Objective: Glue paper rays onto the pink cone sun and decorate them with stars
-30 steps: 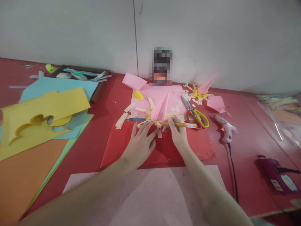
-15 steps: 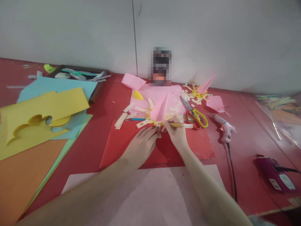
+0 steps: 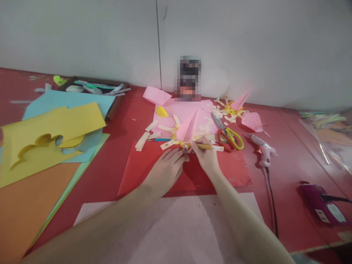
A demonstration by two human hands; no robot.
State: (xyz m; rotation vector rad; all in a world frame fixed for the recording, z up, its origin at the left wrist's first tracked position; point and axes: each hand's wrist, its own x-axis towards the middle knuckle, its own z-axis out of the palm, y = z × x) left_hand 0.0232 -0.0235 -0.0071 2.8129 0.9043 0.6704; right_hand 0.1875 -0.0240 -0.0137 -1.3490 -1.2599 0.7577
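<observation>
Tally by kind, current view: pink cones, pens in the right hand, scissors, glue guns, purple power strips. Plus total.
Pink cones: 2
Pens in right hand: 1
Scissors: 1 pair
Glue guns: 1
Purple power strips: 1
Total: 6

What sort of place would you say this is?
Probably a paper-craft workspace, at home or in a classroom: the right hand holds a gold pen near a pink paper cone, with scissors and a glue gun nearby.
</observation>
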